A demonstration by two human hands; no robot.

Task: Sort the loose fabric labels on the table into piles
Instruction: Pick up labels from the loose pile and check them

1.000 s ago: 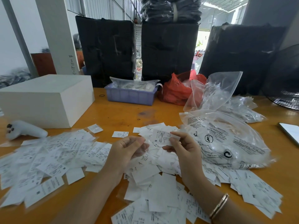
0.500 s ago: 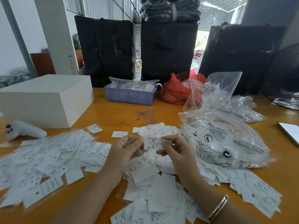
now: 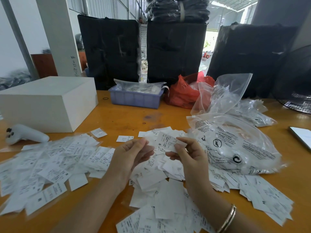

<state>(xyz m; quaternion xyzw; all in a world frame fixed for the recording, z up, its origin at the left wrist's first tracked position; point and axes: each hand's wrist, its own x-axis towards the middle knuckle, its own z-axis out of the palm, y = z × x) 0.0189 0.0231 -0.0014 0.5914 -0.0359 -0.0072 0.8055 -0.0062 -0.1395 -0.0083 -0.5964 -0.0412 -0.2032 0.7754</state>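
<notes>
One fabric label (image 3: 165,143), printed with an "S", was pinched between the thumb and forefinger of the right hand (image 3: 188,157), raised just above the heap. The left hand (image 3: 129,157) was beside it with its fingers curled toward the label's left edge; whether that grip actually held the label I could not tell. Below both hands a loose heap of labels (image 3: 161,190) covered the middle of the orange table (image 3: 127,118). Another spread of labels (image 3: 50,162) lay to the left, near a white controller (image 3: 25,134) and a white box (image 3: 48,101). Clear printed bags (image 3: 235,145) sat to the right, touching the heap.
</notes>
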